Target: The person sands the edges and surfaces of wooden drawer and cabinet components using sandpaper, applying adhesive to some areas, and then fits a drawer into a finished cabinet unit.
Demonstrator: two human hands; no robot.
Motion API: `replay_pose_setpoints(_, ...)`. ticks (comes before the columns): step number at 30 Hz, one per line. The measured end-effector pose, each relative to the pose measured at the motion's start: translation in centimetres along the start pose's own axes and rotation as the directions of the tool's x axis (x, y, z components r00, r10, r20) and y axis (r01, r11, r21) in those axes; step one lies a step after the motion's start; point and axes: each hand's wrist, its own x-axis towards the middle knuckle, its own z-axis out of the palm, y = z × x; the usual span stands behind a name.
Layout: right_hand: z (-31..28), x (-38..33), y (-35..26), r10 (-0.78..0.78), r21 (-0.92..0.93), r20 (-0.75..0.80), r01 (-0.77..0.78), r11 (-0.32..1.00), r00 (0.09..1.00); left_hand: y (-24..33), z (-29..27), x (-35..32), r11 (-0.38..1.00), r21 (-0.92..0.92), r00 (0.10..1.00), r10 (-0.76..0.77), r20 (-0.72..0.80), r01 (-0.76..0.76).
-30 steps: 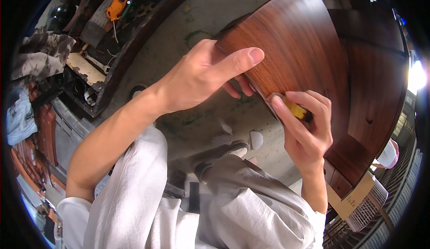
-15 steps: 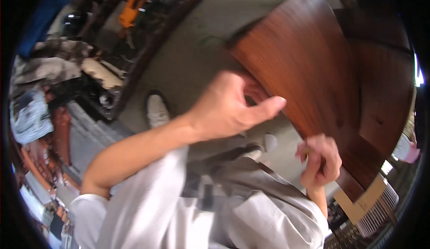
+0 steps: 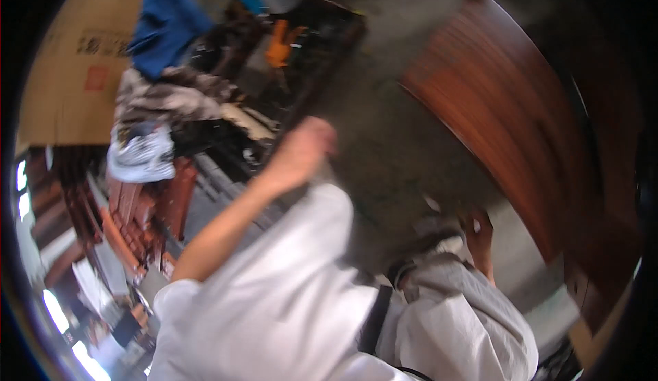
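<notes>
My left hand (image 3: pixel 305 149) is raised in front of the dark work stand (image 3: pixel 353 31), away from the wooden panel. Motion smears its fingers, so their pose is unclear. Lower down, my right hand (image 3: pixel 479 237) is beside the near edge of a curved, reddish-brown wooden panel (image 3: pixel 504 100). Its fingers are curled together, with a small pale spot among them; what they hold, if anything, cannot be made out. A gap shows between the panel and my left hand. On the stand lies an orange tool (image 3: pixel 277 45), perhaps a power tool.
Crumpled brownish cloth (image 3: pixel 175 93), a blue cloth (image 3: pixel 168 28) and a whitish plastic bag (image 3: pixel 142 155) lie at the left. Behind them stands a large cardboard box (image 3: pixel 55 100). Reddish wooden pieces (image 3: pixel 123 209) are stacked at lower left. Grey floor (image 3: pixel 384 148) separates stand and panel.
The view has swung left, bringing the cardboard box in. My left hand has left the panel's edge and moved left toward the stand. My right hand has dropped lower beside my leg.
</notes>
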Motion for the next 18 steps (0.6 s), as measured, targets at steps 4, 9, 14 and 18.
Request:
replay_pose_setpoints(4,-4.6,-0.1,-2.5,0.213,0.085,0.064,-0.218,0.972,0.975,-1.9,-6.8,-6.0,0.979,0.03,0.965,-0.192,-0.18,0.2)
replay_pose_setpoints(9,-7.0,-6.3,-0.8,0.584,0.23,0.113,-0.593,0.772,0.804,-4.3,-10.2,-11.2,0.936,0.086,0.916,-0.312,-0.254,0.343)
replay_pose_setpoints(14,-3.1,-19.6,5.1,0.773,0.396,-0.075,-0.692,0.603,0.63,-3.2,-10.4,-4.0,0.814,0.563,0.949,0.051,-0.31,0.141)
replay_pose_setpoints(18,-6.2,-24.9,0.7,0.867,0.258,-0.022,-0.835,0.485,0.497,-6.7,-11.5,6.4,0.65,0.757,0.945,0.282,-0.164,-0.063)
